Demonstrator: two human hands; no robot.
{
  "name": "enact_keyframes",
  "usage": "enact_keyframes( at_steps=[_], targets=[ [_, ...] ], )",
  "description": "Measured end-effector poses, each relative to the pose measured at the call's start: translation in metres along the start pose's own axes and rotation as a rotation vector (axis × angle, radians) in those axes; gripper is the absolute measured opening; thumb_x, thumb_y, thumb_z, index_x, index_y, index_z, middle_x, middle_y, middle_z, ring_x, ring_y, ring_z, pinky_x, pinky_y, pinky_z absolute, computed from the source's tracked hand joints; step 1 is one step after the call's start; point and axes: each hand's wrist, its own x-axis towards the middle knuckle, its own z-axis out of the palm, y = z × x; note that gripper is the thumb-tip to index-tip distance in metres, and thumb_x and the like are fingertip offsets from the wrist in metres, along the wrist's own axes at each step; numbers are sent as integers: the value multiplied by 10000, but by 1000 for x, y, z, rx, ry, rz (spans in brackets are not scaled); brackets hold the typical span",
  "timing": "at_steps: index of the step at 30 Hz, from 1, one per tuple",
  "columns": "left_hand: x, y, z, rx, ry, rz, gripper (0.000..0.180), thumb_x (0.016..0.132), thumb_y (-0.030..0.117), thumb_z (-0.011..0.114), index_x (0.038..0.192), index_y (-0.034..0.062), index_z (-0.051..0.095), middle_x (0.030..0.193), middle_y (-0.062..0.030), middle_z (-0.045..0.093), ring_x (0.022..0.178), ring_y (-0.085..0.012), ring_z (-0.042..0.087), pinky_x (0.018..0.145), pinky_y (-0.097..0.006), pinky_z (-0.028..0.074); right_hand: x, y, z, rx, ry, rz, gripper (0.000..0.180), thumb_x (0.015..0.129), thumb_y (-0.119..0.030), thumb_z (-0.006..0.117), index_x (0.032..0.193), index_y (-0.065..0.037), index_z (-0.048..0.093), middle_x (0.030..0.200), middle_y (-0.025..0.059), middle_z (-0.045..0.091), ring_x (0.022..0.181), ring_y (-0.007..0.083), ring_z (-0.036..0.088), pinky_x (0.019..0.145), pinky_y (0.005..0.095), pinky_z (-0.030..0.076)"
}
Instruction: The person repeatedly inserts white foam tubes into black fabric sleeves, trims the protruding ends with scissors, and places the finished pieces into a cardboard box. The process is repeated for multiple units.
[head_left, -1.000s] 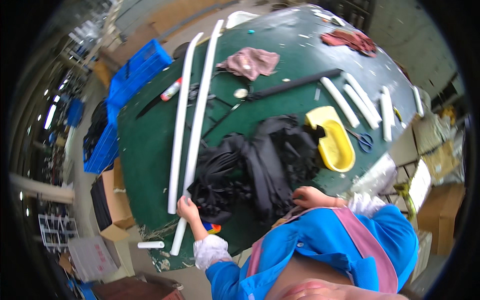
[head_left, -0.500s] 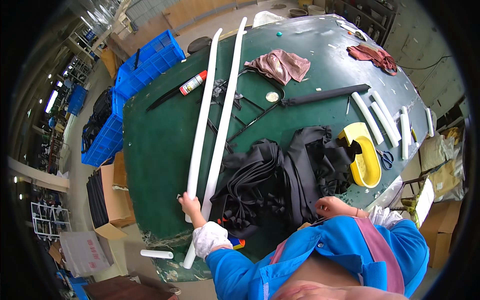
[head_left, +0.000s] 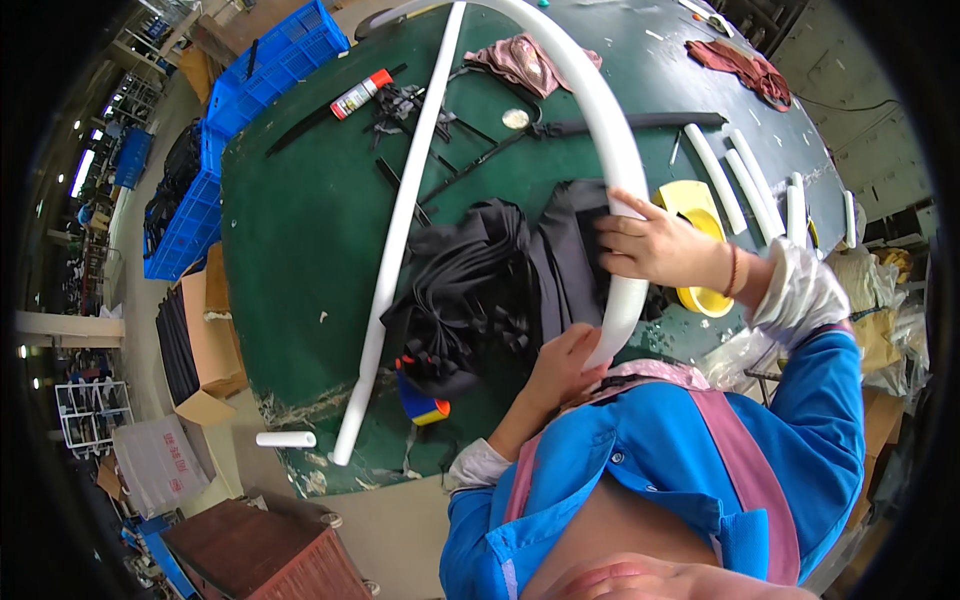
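A long white foam tube (head_left: 603,120) is raised over the table and bends in a wide arc toward me. Near its lower end, my left hand (head_left: 566,366) is closed around it. Higher up, my right hand (head_left: 660,242) grips the same tube with its fingers wrapped across it. Another white foam tube (head_left: 405,215) lies along the green table, left of a heap of black fabric (head_left: 465,290). Folded black cloth (head_left: 565,245) lies behind the raised tube, partly hidden. To the right of my right hand is a yellow tub (head_left: 705,300), partly covered by my forearm.
Short white foam pieces (head_left: 752,190) lie at the table's right. A red-capped spray can (head_left: 360,94), a black frame (head_left: 470,165) and a pink cloth (head_left: 520,62) sit toward the back. Blue crates (head_left: 190,215) stand left of the table, with a reddish-brown cabinet (head_left: 265,555) below.
My left hand has brought one foam tube up off the table and across to the right, where it now bends. My right hand has moved up from the cloth and taken hold of it.
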Motion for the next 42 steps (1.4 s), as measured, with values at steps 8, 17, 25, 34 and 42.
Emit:
enact_keyframes(
  at_steps=[8, 17, 25, 34, 42],
  targets=[
    [-28, -14, 35, -1092, -351, -400, 610, 896, 460, 575, 1265, -21, 512, 1080, -116, 644, 939, -196, 616, 818, -341, 504, -94, -57, -96, -52, -336, 305, 215, 644, -174, 691, 813, -103, 578, 725, 19, 537, 755, 189, 567, 721, 305, 439],
    [-50, -69, 121, 595, -313, -812, 499, 779, 430, 687, 1000, -1, 567, 951, -208, 640, 887, -360, 639, 769, -436, 523, -165, -77, -145, 100, -221, 1037, 345, 632, -130, 745, 933, -84, 583, 816, 116, 646, 775, 308, 647, 706, 397, 511],
    [-79, -90, 135, 508, -122, -721, 202, 752, 175, 705, 877, 67, 589, 888, -135, 607, 880, -347, 615, 725, -458, 499, -173, -102, -231, 180, -367, 1250, 574, 608, -142, 803, 1116, -9, 572, 940, 210, 649, 858, 320, 645, 810, 390, 523],
    [-66, -16, 74, -454, 604, -857, 221, 854, 79, 651, 1053, 29, 568, 877, -35, 608, 828, -150, 588, 739, -310, 498, -184, -137, -94, 1748, -421, 702, 708, 896, -562, 514, 1262, 44, 504, 1058, 132, 630, 979, 199, 591, 852, 292, 481],
    [-63, 82, 84, -746, 614, -720, 185, 822, 61, 688, 993, 2, 648, 930, -34, 672, 854, -99, 609, 773, -247, 471, -111, -167, 94, 1559, 282, 183, 414, 868, -305, 640, 1122, 21, 608, 1037, 182, 628, 942, 274, 616, 784, 359, 499]
  ],
)
